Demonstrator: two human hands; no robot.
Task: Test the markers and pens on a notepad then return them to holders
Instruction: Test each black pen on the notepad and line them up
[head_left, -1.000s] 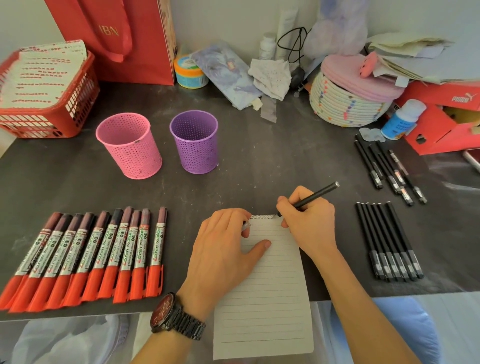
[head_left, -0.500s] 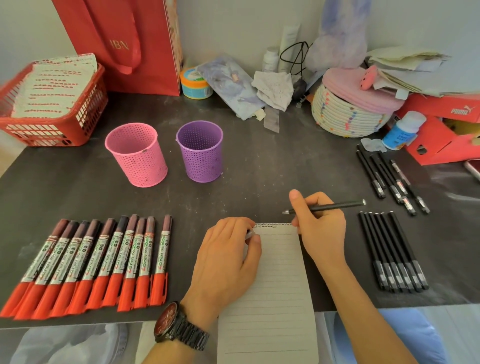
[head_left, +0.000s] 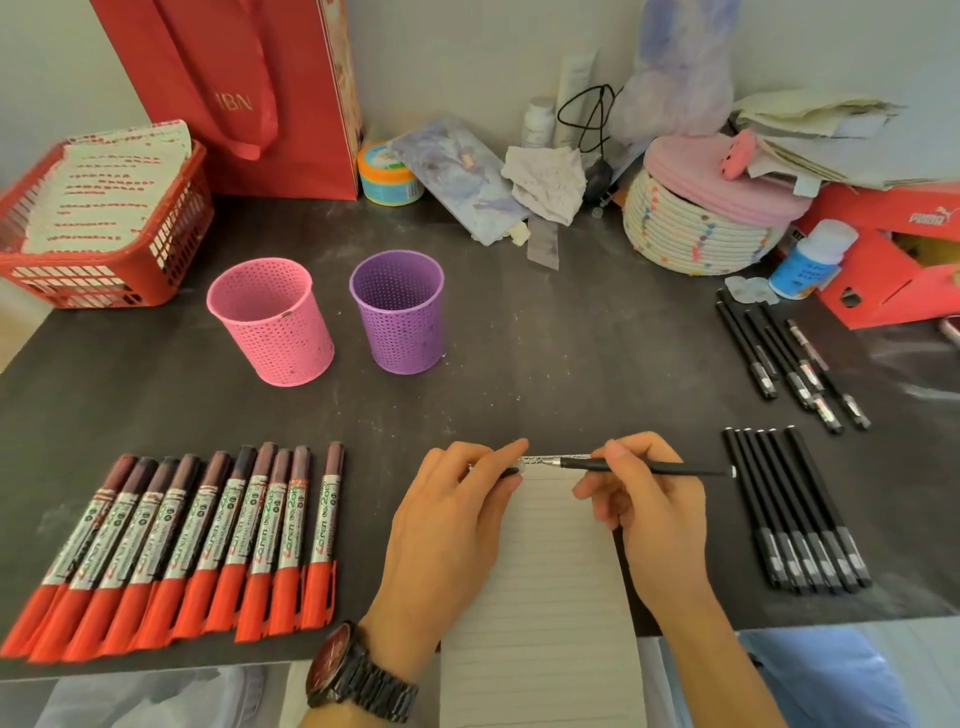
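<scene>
Alignment was what I judged this step to need. The right hand (head_left: 654, 514) gripped a slim black pen (head_left: 654, 469) between thumb and curled fingers, its barrel level and its metal tip pointing across at the left hand (head_left: 457, 525). That hand's thumb and forefinger pinched what I took for the pen's small dark cap (head_left: 513, 472). Tip and cap were near each other but apart, both over the top edge of the white lined notepad (head_left: 545, 597) that lay between and beneath the two hands. A thin band of test scribbles (head_left: 550, 460) ran just under the tip. To cap it well I would have held the left hand steady and slid the pen straight along its own axis, since a slanted approach risked inking a finger, then pressed until it seated. The cap was too small for me to tell which way its mouth faced. Well ahead of the left hand stood a pink perforated plastic holder (head_left: 270, 322) and a purple perforated holder (head_left: 397, 312); which one was meant for pens I could not tell. A row of red-and-white markers (head_left: 182, 545) lay outboard of the left hand. A neat row of black pens (head_left: 800, 509) lay just outside the right.
</scene>
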